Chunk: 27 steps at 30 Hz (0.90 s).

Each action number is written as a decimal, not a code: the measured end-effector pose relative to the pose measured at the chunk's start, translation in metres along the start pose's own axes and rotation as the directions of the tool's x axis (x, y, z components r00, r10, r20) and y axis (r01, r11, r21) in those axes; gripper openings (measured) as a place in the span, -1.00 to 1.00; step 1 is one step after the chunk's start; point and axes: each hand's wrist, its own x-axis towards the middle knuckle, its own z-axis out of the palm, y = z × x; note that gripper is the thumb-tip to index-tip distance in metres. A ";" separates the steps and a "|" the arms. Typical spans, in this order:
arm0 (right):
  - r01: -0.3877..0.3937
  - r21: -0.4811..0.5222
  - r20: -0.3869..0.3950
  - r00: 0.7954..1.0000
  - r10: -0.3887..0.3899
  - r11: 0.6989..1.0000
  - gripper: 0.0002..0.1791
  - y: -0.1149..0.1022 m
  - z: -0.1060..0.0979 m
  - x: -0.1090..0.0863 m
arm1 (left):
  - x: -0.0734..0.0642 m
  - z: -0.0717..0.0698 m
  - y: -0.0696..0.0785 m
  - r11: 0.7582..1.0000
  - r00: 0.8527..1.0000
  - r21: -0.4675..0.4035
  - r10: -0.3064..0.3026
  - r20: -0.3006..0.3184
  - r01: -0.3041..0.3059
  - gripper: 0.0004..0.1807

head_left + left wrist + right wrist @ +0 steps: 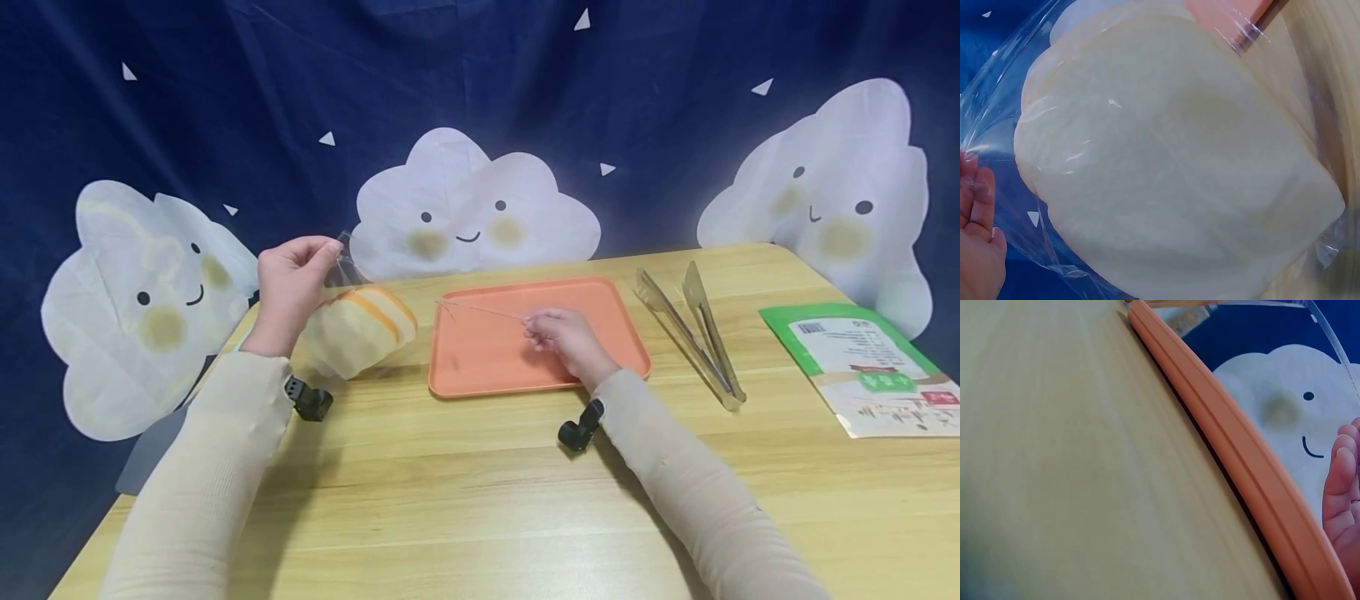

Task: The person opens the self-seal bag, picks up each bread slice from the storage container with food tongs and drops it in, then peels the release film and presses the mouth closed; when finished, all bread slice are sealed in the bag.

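My left hand [292,279] pinches the gathered top of a clear plastic bag [347,265] at the left of the table, beside the tray. Inside it is sliced bread [356,337], pale with orange-brown crusts; the left wrist view is mostly filled by one broad white slice [1160,144] behind the film. Over the orange tray [457,379], my right hand [566,342] pinches one end of a thin see-through strip [483,310], which reaches leftward toward the bread. The right wrist view catches that strip [1333,344] above the tray's rim [1229,440].
Metal tongs [708,350] lie right of the tray, jaws pointing away. Farther right is a flat green and white packet [862,367]. A dark grey object [153,454] shows at the table's left edge. Behind hangs a blue curtain [465,67] with cloud faces.
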 end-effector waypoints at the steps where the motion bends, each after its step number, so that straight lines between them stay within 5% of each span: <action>1: -0.001 -0.005 -0.003 1.000 0.001 1.000 -0.90 0.000 -0.001 0.000 | 0.000 0.000 0.000 1.000 1.000 -0.010 0.005 -0.005 -0.005 -0.76; 27: 0.018 -0.006 -0.053 0.998 -0.018 1.000 -0.73 -0.009 -0.054 -0.014 | 0.002 -0.013 -0.002 0.990 0.992 -0.111 -0.092 -0.088 0.082 -0.87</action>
